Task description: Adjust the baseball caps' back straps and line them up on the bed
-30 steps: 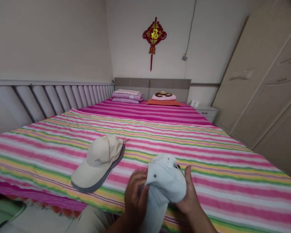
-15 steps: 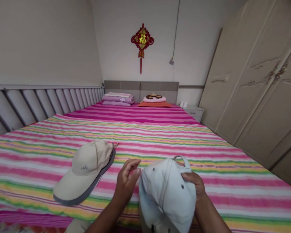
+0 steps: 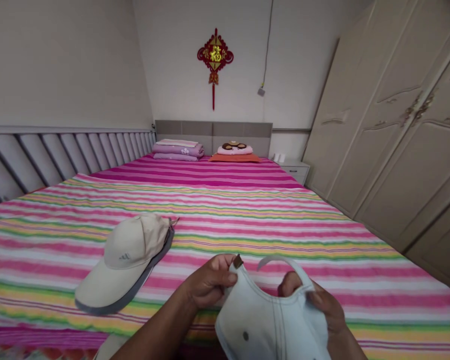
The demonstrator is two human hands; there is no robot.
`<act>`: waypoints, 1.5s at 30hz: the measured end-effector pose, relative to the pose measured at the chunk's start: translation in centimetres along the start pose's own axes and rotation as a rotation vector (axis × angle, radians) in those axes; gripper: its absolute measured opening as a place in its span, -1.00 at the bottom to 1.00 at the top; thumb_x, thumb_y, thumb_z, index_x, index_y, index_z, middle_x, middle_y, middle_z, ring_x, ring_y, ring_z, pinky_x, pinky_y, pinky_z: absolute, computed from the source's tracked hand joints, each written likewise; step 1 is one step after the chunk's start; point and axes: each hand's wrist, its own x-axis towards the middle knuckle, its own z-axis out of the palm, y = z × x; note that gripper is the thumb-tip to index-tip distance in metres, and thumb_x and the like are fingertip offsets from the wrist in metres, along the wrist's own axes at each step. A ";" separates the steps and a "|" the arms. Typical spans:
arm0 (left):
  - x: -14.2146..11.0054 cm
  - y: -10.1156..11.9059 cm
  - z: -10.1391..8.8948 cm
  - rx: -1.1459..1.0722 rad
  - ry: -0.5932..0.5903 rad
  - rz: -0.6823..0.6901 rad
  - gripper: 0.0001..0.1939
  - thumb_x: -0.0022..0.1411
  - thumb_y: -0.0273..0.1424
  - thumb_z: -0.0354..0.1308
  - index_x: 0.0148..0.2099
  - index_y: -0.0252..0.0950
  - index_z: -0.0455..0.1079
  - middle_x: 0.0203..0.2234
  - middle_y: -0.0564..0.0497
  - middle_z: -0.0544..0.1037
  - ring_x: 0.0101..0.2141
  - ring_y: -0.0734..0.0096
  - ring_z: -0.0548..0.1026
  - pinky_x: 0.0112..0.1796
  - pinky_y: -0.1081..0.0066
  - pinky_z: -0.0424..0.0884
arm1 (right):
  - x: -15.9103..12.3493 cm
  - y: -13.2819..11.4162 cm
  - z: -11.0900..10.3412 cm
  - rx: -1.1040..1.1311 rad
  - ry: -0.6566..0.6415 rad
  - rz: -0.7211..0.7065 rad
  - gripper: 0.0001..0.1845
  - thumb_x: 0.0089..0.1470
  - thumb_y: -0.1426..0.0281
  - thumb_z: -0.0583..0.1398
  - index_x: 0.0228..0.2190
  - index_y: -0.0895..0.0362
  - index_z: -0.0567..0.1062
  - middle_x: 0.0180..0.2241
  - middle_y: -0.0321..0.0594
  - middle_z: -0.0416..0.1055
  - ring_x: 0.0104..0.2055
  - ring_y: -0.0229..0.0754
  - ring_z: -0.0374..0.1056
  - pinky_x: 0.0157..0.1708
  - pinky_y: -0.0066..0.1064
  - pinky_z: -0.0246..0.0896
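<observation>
The left hand (image 3: 212,282) is pinching the pale blue cap (image 3: 270,320) between thumb and fingers, right beside a brown clasp (image 3: 238,261) at one corner of its back opening. The right hand (image 3: 328,310) is grasping the opposite corner, near the root of the strap (image 3: 285,261); some of its fingers are hiding behind the fabric, so their exact placing is hard to tell. The strap is arching up and leftward over the opening, its free end standing apart from the clasp. The pale cap is hanging between both hands at the near side of the bed, its lower part running out of view.

To the left, a beige cap (image 3: 125,250) is lying on the striped sheet (image 3: 225,230), its brim pointing toward the near left. Farther back, folded purple bedding (image 3: 178,150) and a pink pillow (image 3: 234,150) are resting before the headboard (image 3: 243,131). A wardrobe (image 3: 393,100) is standing on the right.
</observation>
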 end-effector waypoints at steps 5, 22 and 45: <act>-0.4 0.1 1.3 0.015 0.037 0.003 -0.73 -0.22 -0.40 0.33 -0.45 -0.41 0.35 -0.63 0.03 0.41 -0.61 0.58 0.34 -0.53 0.55 0.20 | -1.7 0.2 -0.5 -0.033 0.029 -0.125 -0.66 -0.23 0.07 0.21 -0.64 0.11 0.46 -0.63 -0.21 0.32 -0.60 -0.17 0.24 -0.58 -0.36 0.11; -2.2 4.8 4.8 0.483 0.295 0.150 -0.79 -0.11 -0.33 0.28 -0.51 -0.38 0.40 -0.69 0.10 0.39 -0.69 0.68 0.27 -0.65 0.62 0.17 | -1.6 -0.9 3.6 0.013 -0.018 -0.297 -0.82 -0.07 0.29 0.23 -0.38 0.10 0.46 -0.67 -0.30 0.34 -0.55 -0.26 0.27 -0.46 -0.42 0.12; -3.3 3.0 6.1 0.743 0.279 0.363 -0.86 -0.05 -0.39 0.23 -0.42 -0.35 0.39 -0.57 0.07 0.40 -0.52 0.57 0.30 -0.48 0.55 0.22 | -0.1 -2.6 9.3 -0.540 0.002 -0.146 -0.69 -0.13 0.20 0.22 -0.59 0.16 0.28 -0.76 -0.50 0.04 -0.75 -0.48 -0.14 -0.79 -0.60 -0.22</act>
